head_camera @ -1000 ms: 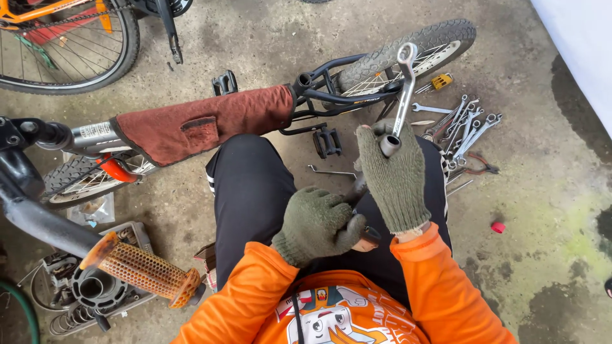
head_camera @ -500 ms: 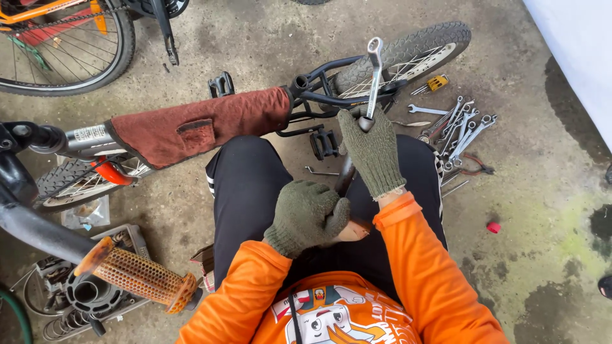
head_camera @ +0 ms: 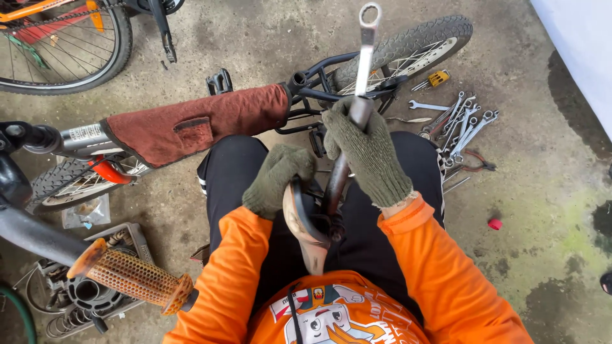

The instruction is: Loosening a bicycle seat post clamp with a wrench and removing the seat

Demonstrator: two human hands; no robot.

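Head view: right hand [head_camera: 371, 153] grips wrench [head_camera: 364, 48], crate [head_camera: 137, 237] holds springs [head_camera: 67, 322]

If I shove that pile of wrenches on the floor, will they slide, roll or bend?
The wrenches look like flat, bare metal, so probably stiff and heavy for their size. Being flat, they should slide and scrape rather than roll. They lie loosely overlapped on rough concrete floor, so a push would likely scatter them.

Bicycle [head_camera: 191, 124] ahead (lying sideways), wrenches [head_camera: 462, 124] right, handlebar grip [head_camera: 131, 277] left
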